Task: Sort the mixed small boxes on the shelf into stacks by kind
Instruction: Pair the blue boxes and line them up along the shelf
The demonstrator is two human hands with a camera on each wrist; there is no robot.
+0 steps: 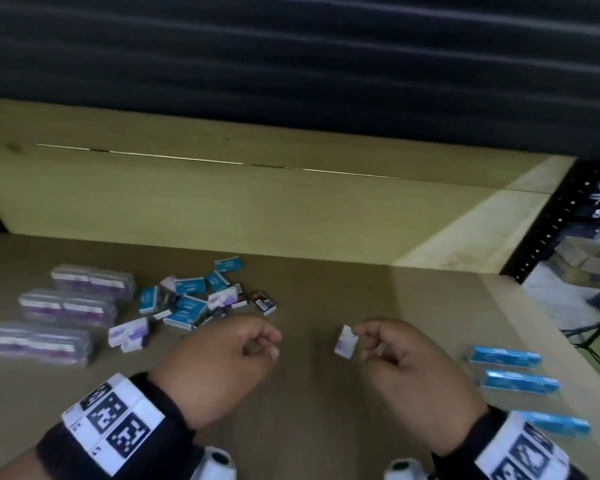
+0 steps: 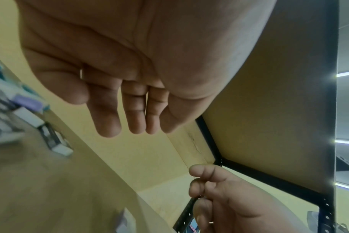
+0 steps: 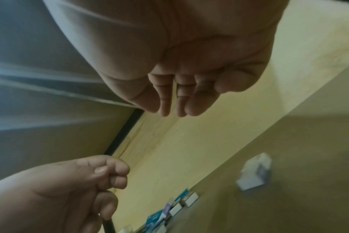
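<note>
The right hand (image 1: 409, 368) hung over the front middle of the shelf (image 1: 326, 296) with its fingers (image 3: 165, 100) loosely bent and nothing between them. The left hand (image 1: 222, 362) beside it was loosely curled, thumb against forefinger, and also held nothing. Bare surface lay between the hands and ran back to the rear panel (image 1: 222, 195), and the right half stayed free up to the right edge. There three blue packs (image 1: 518, 381) lay in a row, with a black perforated post (image 1: 548, 220) at the back right corner. Wrapped purple packs (image 1: 66, 306) lined the left edge, and a heap of mixed small boxes (image 1: 201, 299) sat just beyond the left hand. One white-and-purple box (image 1: 345, 342) stood tilted just off the right forefinger's tip (too blurred to tell whether it touched), between the two hands.
</note>
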